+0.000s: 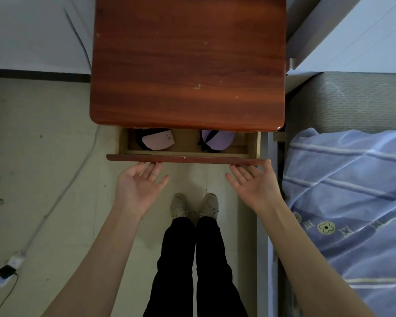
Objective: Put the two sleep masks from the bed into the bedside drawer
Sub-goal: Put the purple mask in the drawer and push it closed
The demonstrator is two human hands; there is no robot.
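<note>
Pale floor tiles (44, 156) lie under both palm-up hands, which are spread apart with fingers loose, holding nothing. Left hand (137, 183) and right hand (253, 184) touch their fingertips under the reddish wooden drawer front (185, 159). Just beyond, inside the partly open drawer, lie a pink-and-black sleep mask (154, 141) at left and a purple-and-black sleep mask (216, 140) at right, half hidden under the red-brown bedside table top (188, 60). A blue striped quilt (352, 191) lies at right.

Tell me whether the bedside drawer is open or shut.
Partly open: the drawer sticks out from under the tabletop, with the pink mask and purple mask showing inside.
</note>
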